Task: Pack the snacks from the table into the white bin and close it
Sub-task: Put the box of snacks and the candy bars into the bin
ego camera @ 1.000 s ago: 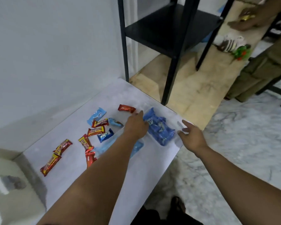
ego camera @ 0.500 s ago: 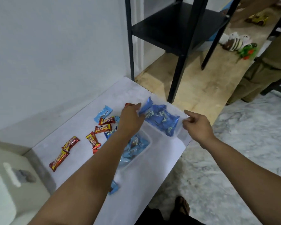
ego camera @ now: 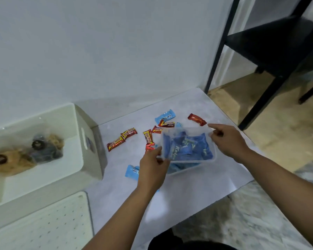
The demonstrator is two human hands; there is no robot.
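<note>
Snacks in blue wrappers are sitting in a clear tray (ego camera: 188,160) lifted off the surface (ego camera: 197,186), left hand (ego camera: 153,168) and right hand (ego camera: 228,141) pinching opposite corners, so it is seemingly flexing and risking spilling before reaching the white bin (ego camera: 43,177)

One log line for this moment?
left hand: grips clear tub | right hand: grips tub | white bin: open | red bars: on table
</note>
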